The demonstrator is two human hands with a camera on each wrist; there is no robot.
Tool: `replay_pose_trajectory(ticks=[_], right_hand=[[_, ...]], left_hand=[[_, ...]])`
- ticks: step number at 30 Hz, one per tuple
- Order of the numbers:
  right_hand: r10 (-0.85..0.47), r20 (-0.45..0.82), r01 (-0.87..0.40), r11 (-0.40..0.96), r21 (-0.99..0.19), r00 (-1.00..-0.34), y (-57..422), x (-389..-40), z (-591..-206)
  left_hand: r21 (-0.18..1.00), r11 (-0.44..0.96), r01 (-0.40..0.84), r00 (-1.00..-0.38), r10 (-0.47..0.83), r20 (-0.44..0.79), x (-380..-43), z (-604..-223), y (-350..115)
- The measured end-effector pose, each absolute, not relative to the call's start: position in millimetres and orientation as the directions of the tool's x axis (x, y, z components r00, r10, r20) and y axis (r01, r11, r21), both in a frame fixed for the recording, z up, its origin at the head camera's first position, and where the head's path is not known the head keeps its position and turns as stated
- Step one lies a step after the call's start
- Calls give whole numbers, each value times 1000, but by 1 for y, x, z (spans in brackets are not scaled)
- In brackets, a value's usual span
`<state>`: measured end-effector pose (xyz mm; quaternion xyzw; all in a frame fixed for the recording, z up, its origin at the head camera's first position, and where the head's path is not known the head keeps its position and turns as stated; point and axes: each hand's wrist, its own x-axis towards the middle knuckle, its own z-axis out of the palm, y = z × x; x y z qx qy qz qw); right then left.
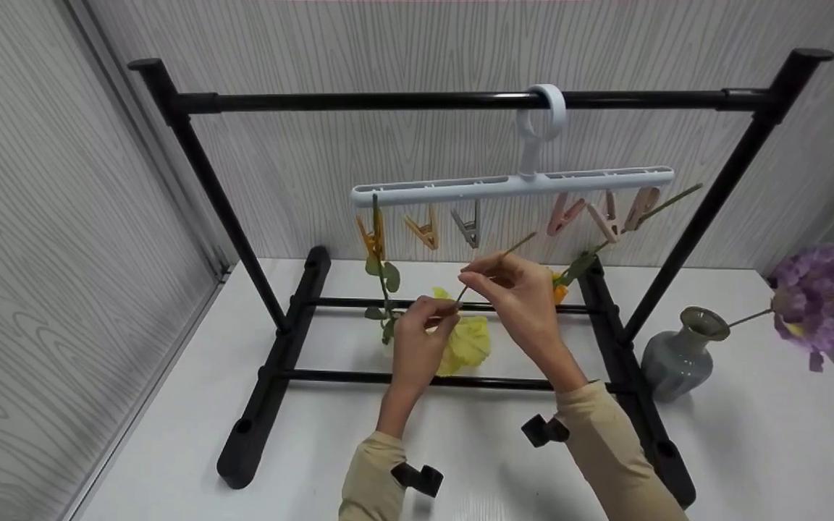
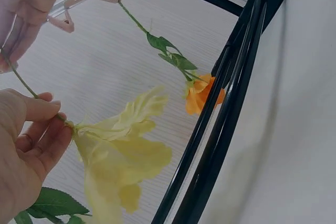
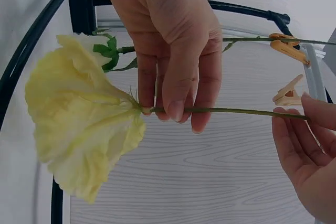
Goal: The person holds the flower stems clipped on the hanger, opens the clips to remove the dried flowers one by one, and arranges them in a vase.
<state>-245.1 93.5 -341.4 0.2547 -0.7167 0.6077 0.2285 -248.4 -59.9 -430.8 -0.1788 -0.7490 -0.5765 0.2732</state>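
Note:
A yellow flower (image 3: 84,124) hangs upside down, its thin green stem (image 3: 236,110) running between both hands. My left hand (image 1: 420,344) pinches the stem just above the bloom, thumb against fingers. Higher up, my right hand (image 1: 522,297) pinches the same stem near its upper part, and the stem's end sticks out past the fingers. Above the hands is a pale blue hanger (image 1: 460,189) hooked on a black bar, with several clothespins along it. The grey clothespin (image 1: 468,228) and a yellow-orange clothespin (image 1: 424,230) hold nothing.
An orange clothespin (image 1: 371,235) at the hanger's left end grips a white flower (image 3: 89,48) by its stem. At the right end, a brown-pink clothespin (image 1: 641,208) grips an orange flower (image 2: 198,97). A grey vase (image 1: 677,362) with a purple flower (image 1: 815,297) stands right of the black rack (image 1: 272,405).

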Motion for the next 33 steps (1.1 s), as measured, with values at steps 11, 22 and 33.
replay_pose_trajectory(ticks=[11, 22, 33], right_hand=[[234, 589, -634, -270, -725, -773, 108, -242, -363], [420, 493, -645, -417, -641, -762, 121, -243, -366], [487, 426, -641, -484, -595, -763, 138, -243, -373]], left_hand=[[683, 333, 650, -717, -31, 697, -249, -431, -53], [656, 443, 611, -767, 127, 629, -247, -431, -56], [664, 448, 599, -793, 213, 572, -248, -430, -57]])
